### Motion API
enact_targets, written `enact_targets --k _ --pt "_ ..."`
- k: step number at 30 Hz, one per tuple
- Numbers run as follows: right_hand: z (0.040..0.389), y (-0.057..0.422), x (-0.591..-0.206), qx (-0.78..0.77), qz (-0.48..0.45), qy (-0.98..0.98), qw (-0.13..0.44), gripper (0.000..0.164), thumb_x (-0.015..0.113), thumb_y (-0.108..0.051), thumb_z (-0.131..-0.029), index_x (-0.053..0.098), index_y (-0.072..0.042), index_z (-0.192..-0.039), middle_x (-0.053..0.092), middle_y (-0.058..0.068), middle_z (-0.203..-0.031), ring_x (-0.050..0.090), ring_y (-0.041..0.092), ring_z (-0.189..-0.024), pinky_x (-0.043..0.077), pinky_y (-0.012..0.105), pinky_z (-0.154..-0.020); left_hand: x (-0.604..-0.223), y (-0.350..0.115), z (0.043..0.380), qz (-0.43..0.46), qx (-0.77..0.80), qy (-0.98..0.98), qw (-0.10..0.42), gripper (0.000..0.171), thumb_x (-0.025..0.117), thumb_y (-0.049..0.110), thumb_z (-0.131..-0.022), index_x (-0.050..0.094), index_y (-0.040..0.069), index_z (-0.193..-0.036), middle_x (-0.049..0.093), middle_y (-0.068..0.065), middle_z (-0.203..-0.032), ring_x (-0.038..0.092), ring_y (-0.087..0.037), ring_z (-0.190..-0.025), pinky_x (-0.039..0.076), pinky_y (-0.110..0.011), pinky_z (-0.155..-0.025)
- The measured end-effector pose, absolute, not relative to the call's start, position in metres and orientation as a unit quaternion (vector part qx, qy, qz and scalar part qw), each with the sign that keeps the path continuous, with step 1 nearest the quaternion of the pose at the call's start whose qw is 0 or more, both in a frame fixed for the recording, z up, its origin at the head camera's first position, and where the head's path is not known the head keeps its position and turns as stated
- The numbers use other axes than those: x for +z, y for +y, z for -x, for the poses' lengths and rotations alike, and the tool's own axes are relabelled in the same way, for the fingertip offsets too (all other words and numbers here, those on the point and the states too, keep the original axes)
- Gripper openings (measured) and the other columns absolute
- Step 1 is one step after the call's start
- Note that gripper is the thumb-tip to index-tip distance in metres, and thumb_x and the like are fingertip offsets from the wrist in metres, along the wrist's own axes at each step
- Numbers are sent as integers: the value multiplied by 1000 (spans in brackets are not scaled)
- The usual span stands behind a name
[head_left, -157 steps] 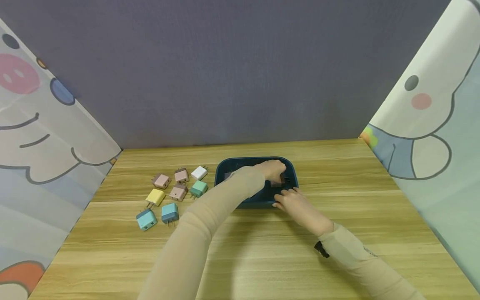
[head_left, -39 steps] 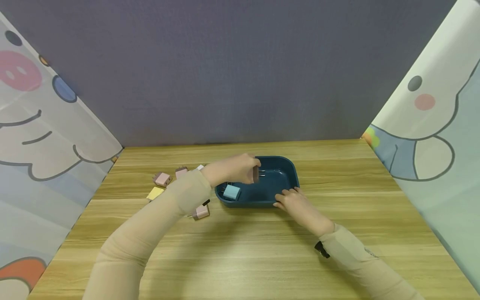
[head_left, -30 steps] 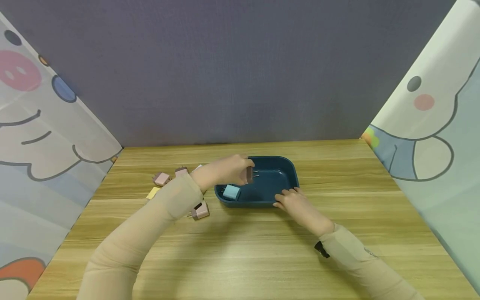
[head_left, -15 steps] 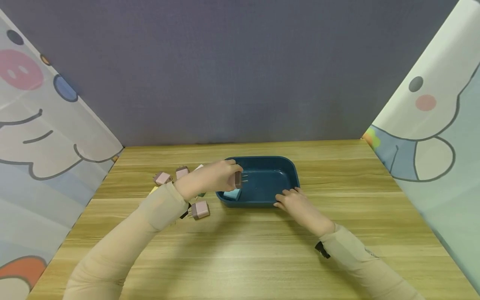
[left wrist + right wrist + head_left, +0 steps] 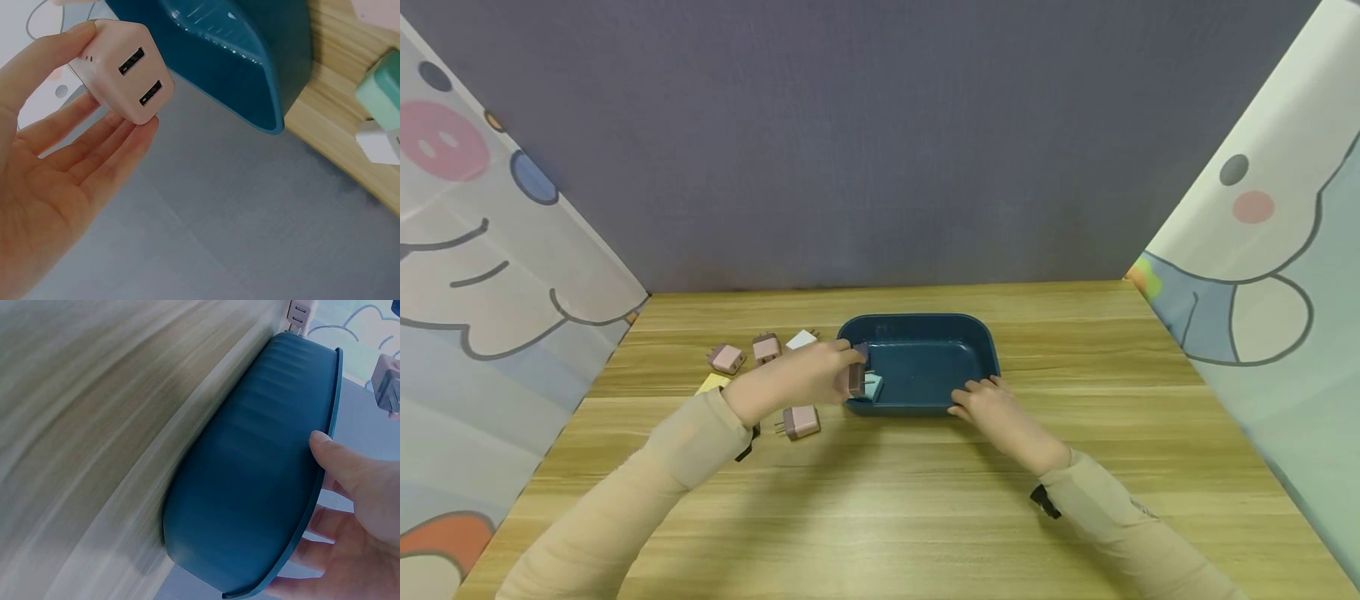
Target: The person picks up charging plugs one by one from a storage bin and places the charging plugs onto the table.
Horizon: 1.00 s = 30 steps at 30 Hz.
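My left hand [image 5: 808, 372] pinches a pink USB charger plug [image 5: 134, 75] between thumb and fingertips, over the left end of the dark blue plastic bin [image 5: 936, 408]. Two USB ports face the camera in the left wrist view; in the head view its prongs point right. Behind it, partly covered, a light blue charger [image 5: 873, 387] lies in the bin. My right hand [image 5: 369, 506] grips the bin's near right rim, thumb on the outer wall and fingers over the edge.
Left of the bin lie pink chargers [image 5: 727, 358], a white one [image 5: 802, 340] and a yellow one [image 5: 711, 383]. A green charger [image 5: 382, 87] shows in the left wrist view. Another pink charger [image 5: 802, 421] sits before the bin's left corner. A grey panel [image 5: 880, 150] stands behind the table.
Earlier my left hand reached inside the bin. Over the last second it has drawn left with the pink charger to the bin's left end. My right hand has stayed on the rim.
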State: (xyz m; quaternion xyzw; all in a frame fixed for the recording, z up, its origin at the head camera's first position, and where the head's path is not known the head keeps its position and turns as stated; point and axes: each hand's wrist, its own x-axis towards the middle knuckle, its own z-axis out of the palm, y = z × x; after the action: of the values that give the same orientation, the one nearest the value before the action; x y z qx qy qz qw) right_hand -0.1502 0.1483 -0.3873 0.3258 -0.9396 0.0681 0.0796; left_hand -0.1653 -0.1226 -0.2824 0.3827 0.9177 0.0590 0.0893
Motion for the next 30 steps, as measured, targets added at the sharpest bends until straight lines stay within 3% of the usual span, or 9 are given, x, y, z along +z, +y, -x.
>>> enact_targets --k 8,15,30 --pt "150 148 -387 71 -327 -939 78 13 61 -23 -82 58 -12 -75 56 4 -73 57 25 -70 43 53 -79 -289 -130 155 -372 56 922 88 47 71 13 -71 56 1 -114 55 -11 -97 53 -13 -69 43 -22 -54" --pt "150 148 -387 73 -323 -940 79 13 61 -23 -82 58 -12 -77 57 4 -74 57 26 -71 42 53 -80 -300 -137 148 -382 76 917 90 46 72 11 -70 57 -2 -111 56 -12 -97 56 -15 -72 47 -22 -60" --pt "150 148 -386 74 -328 -938 81 13 62 -22 -82 58 -12 -75 56 3 -73 57 25 -70 42 54 -80 -327 -155 139 -420 103 899 69 42 74 9 -67 59 -2 -105 56 -9 -93 56 -13 -69 47 -21 -58"
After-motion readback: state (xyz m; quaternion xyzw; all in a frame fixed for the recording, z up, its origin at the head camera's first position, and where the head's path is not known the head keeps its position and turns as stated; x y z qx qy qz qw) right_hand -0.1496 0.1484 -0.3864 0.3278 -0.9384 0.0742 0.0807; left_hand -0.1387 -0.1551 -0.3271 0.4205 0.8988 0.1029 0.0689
